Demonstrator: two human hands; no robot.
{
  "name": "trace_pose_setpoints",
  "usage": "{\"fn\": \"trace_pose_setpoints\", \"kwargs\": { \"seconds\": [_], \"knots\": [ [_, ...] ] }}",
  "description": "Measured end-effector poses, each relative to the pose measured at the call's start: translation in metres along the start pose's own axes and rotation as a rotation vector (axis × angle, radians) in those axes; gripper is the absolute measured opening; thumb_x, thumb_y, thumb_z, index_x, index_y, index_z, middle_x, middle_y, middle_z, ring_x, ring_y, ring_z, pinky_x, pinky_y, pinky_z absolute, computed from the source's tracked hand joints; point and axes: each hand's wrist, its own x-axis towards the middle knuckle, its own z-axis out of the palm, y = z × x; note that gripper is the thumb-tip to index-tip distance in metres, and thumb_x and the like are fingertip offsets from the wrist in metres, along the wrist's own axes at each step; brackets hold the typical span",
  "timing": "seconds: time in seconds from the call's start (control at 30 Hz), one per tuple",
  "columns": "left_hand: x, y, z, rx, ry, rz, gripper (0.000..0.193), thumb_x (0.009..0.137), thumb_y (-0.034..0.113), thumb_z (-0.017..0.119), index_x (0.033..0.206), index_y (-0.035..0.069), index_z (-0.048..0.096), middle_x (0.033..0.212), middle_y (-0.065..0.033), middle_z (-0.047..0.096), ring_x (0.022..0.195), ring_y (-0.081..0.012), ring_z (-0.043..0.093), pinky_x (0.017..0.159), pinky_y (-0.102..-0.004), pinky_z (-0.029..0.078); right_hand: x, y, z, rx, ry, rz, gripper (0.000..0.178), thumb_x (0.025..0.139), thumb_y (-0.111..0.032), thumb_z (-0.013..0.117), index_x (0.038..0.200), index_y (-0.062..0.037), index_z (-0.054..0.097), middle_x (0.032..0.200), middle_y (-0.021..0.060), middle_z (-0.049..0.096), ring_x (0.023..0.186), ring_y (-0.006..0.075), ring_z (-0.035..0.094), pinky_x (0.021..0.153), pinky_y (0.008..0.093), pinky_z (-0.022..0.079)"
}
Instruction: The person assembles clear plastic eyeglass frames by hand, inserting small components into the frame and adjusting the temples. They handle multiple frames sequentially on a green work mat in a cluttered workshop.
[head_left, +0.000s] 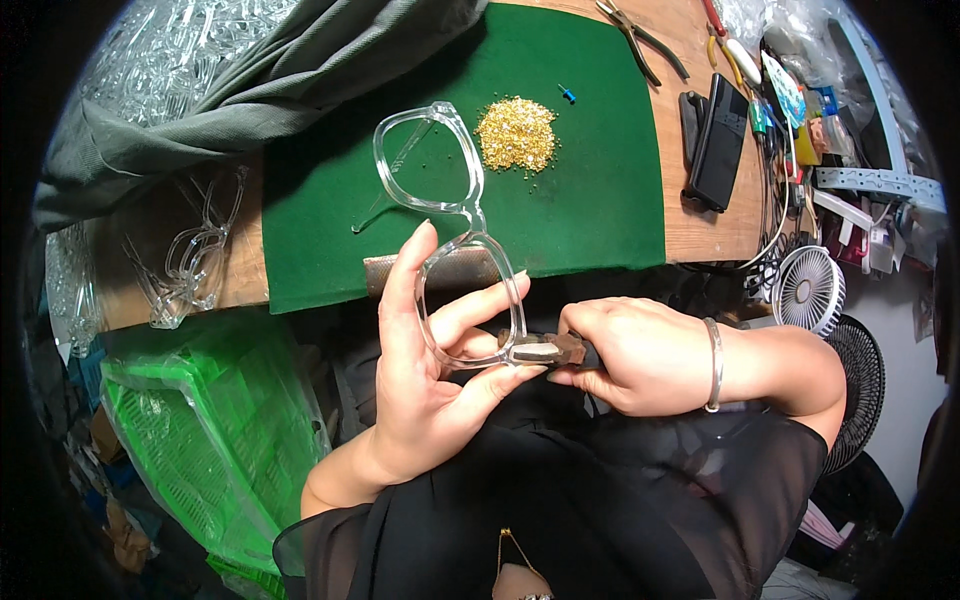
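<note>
My left hand (425,395) grips a clear plastic eyeglass frame (473,205) by its lower rim, fingers and thumb around the lens opening. The frame is held on end, with its other rim reaching out over the green mat. A temple seems to extend behind that far rim. My right hand (640,355) is closed around a pair of pliers (552,350), whose handles are mostly hidden. Their worn brown jaws meet the near end corner of the frame, beside my left thumb. Whether they clamp a small part there is hidden.
On the green mat (600,210) lie a pile of small gold pieces (516,134) and a blue push pin (567,94). Other pliers (645,45) and a black phone (717,140) are to the right. Clear frames (190,260), grey cloth (250,90) and a green crate (190,440) are left.
</note>
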Motion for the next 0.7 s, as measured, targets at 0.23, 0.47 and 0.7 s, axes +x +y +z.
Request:
{"fn": "trace_pose_setpoints", "kwargs": {
  "seconds": [0.23, 0.47, 0.7],
  "knots": [
    [0.003, 0.001, -0.002, 0.072, -0.024, 0.015, 0.089, 0.076, -0.011, 0.059, 0.136, 0.006, -0.005, 0.117, -0.0268, 0.049, 0.093, -0.0259, 0.061, 0.081, -0.0320, 0.051, 0.004, 0.003, 0.002, 0.081, -0.001, -0.007, 0.021, 0.080, -0.017, 0.059, 0.080, 0.0006, 0.048, 0.070, 0.0179, 0.056, 0.071, 0.0365, 0.058, 0.063, 0.0417, 0.046],
    [0.006, 0.009, 0.006, -0.021, 0.135, -0.081, 0.095, 0.070, -0.009, 0.065, 0.138, 0.006, 0.001, 0.110, -0.0244, 0.056, 0.079, -0.0150, 0.062, 0.070, -0.0230, 0.051, 0.005, 0.009, -0.011, 0.441, -0.279, 0.007, 0.024, 0.088, -0.024, 0.052, 0.096, -0.0006, 0.050, 0.081, 0.0098, 0.058, 0.074, 0.0198, 0.057, 0.067, 0.0319, 0.045],
    [0.007, 0.005, -0.001, 0.060, -0.005, 0.002, 0.090, 0.076, -0.010, 0.060, 0.137, 0.006, -0.005, 0.115, -0.0250, 0.051, 0.089, -0.0248, 0.063, 0.078, -0.0299, 0.051, 0.003, 0.009, -0.009, 0.272, -0.156, -0.084, 0.024, 0.086, -0.022, 0.055, 0.093, 0.0000, 0.048, 0.081, 0.0127, 0.054, 0.076, 0.0275, 0.056, 0.067, 0.0356, 0.044]
  ]
}}
